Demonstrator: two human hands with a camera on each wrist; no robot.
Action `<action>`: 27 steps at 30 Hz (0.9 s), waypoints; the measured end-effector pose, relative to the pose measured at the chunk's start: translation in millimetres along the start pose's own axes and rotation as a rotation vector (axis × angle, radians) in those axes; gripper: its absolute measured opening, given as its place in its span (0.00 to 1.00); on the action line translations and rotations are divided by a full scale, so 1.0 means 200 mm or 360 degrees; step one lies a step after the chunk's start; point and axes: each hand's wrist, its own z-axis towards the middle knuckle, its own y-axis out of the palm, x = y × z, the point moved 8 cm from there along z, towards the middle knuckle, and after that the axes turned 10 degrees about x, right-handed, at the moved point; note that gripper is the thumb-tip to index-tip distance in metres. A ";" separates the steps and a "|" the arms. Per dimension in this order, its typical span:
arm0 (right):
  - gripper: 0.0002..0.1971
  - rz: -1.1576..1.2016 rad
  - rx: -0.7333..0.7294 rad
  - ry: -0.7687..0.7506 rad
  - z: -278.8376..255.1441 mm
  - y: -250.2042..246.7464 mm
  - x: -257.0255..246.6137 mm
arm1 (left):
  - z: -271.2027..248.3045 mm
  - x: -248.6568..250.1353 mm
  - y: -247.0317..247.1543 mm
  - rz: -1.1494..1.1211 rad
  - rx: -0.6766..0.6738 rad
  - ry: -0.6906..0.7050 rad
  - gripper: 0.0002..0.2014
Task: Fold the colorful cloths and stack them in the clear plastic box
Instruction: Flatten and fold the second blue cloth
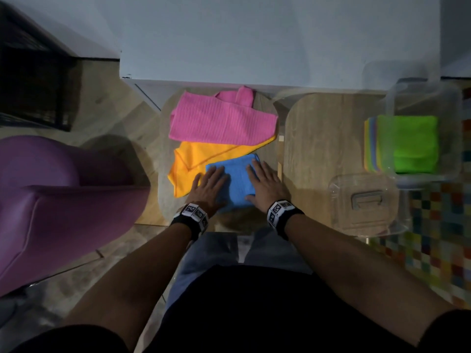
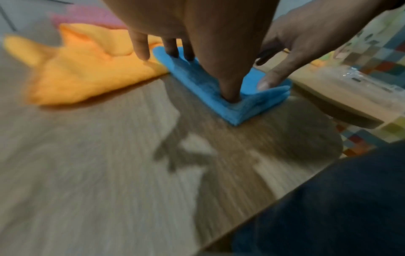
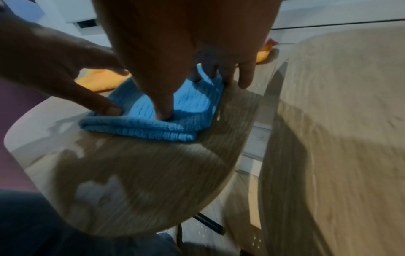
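A folded blue cloth (image 1: pixel 238 180) lies near the front of a small wooden table (image 1: pixel 168 200). My left hand (image 1: pixel 211 184) presses flat on its left side, fingers straight. My right hand (image 1: pixel 265 184) presses flat on its right side. In the wrist views the blue cloth (image 2: pixel 221 102) (image 3: pixel 153 128) shows several layers under the fingers. Behind it lie an unfolded orange cloth (image 1: pixel 196 161) and a pink cloth (image 1: pixel 219 121). The clear plastic box (image 1: pixel 458 138) at the right holds a stack of folded cloths, a green cloth (image 1: pixel 413 142) on top.
A second wooden table (image 1: pixel 323 149) stands to the right, with the box's clear lid (image 1: pixel 367 202) on its front part. A purple chair (image 1: pixel 51 205) is at my left. A white wall rises behind the tables. A checkered colourful mat (image 1: pixel 438 240) covers the floor at right.
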 end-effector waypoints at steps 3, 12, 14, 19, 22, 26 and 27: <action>0.52 0.0011 -0.0022 0.0132 -0.01 0.00 0.04 | -0.03 -0.09 -0.03 -0.0007 -0.0035 -0.0187 0.48; 0.33 0.0628 0.0168 0.0677 -0.06 -0.05 0.10 | -0.07 -0.20 -0.11 -0.0937 0.0309 -0.1341 0.34; 0.28 0.0809 0.0040 0.0801 -0.09 -0.04 0.14 | -0.07 -0.19 -0.07 -0.1087 0.0203 -0.1411 0.30; 0.22 0.1142 -0.0231 0.0825 -0.12 0.05 0.20 | 0.00 -0.09 -0.08 -0.1167 -0.0029 -0.1248 0.12; 0.27 0.1385 -0.0206 0.0975 -0.17 0.04 0.28 | 0.06 0.05 -0.21 -0.1328 -0.0004 -0.1204 0.10; 0.45 0.2248 -0.0065 0.1311 -0.23 0.01 0.39 | 0.16 0.33 -0.36 -0.1688 -0.0086 -0.1109 0.11; 0.46 0.2546 -0.0086 0.1395 -0.25 -0.02 0.40 | 0.18 0.40 -0.38 -0.1787 -0.0135 -0.1123 0.13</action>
